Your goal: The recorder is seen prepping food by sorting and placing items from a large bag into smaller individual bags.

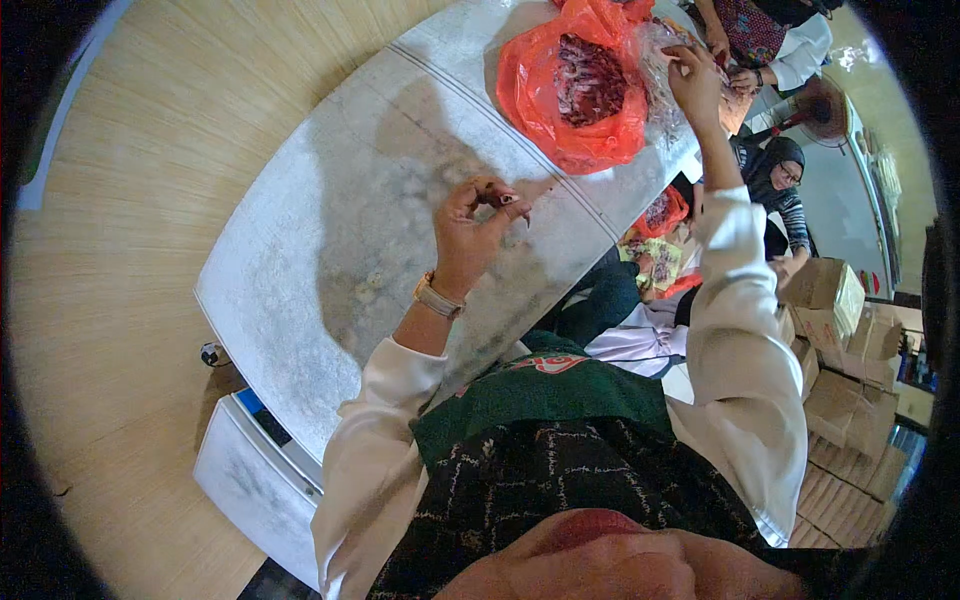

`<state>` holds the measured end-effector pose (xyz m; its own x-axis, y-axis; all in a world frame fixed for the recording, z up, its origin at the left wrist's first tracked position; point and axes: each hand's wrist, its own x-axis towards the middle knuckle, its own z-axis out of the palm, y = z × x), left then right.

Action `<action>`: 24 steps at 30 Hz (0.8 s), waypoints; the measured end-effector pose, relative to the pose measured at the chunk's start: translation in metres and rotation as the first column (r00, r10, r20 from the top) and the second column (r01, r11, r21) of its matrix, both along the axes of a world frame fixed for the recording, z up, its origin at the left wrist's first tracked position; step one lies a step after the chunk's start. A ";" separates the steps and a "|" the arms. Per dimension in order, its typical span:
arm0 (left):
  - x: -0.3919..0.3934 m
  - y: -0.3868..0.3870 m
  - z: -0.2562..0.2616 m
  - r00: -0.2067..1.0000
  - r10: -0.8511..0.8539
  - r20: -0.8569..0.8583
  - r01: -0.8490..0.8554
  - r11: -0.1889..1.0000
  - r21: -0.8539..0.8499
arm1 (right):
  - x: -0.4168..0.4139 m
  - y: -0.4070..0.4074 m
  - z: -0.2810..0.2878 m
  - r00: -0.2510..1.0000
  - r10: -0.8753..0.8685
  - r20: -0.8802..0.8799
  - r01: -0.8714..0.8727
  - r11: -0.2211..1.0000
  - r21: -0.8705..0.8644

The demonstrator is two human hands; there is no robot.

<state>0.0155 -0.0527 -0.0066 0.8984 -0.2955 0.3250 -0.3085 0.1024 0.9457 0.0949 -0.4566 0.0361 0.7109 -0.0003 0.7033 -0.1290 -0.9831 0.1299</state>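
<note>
My left hand, with a watch at the wrist, is raised over the pale table and pinches a small dark piece with a pale end between thumb and fingertips. My right hand reaches to the far right of the table, fingers bent, over a clear plastic bag; whether anything is between its fingertips cannot be told. Left of that hand lies an opened red plastic bag holding a heap of dark reddish-brown pieces.
Another person's hands work just right of my right hand. A further person sits beyond the table's right edge, near a smaller red bag and a yellow sheet with dark pieces. Cardboard boxes and a fan stand at right.
</note>
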 end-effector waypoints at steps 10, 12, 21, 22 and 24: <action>-0.007 -0.011 0.015 0.942 -0.122 -0.311 0.038 0.964 -0.265 | -0.135 0.222 -0.016 0.657 0.749 0.087 -0.097 -0.031 0.995; -0.010 -0.012 0.013 0.947 -0.128 -0.293 0.047 0.962 -0.269 | -0.140 0.227 -0.023 0.650 0.755 0.089 -0.097 -0.034 0.995; -0.016 -0.012 0.031 0.934 -0.239 -0.267 0.194 0.963 -0.184 | -0.148 0.222 -0.023 0.635 0.713 0.298 -0.135 -0.277 0.951; -0.017 -0.014 0.032 0.947 -0.239 -0.214 0.208 0.965 -0.160 | -0.149 0.220 -0.025 0.614 0.716 0.331 -0.158 -0.300 0.941; -0.017 -0.015 0.031 0.958 -0.240 -0.159 0.220 0.966 -0.135 | -0.150 0.221 -0.021 0.630 0.714 0.305 -0.181 -0.247 0.952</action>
<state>-0.0012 -0.0676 0.0248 0.8558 -0.4704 0.2152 -0.0970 0.2626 0.9600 -0.0552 -0.2352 0.0154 0.9791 0.0469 0.1978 0.1946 0.0654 -0.9787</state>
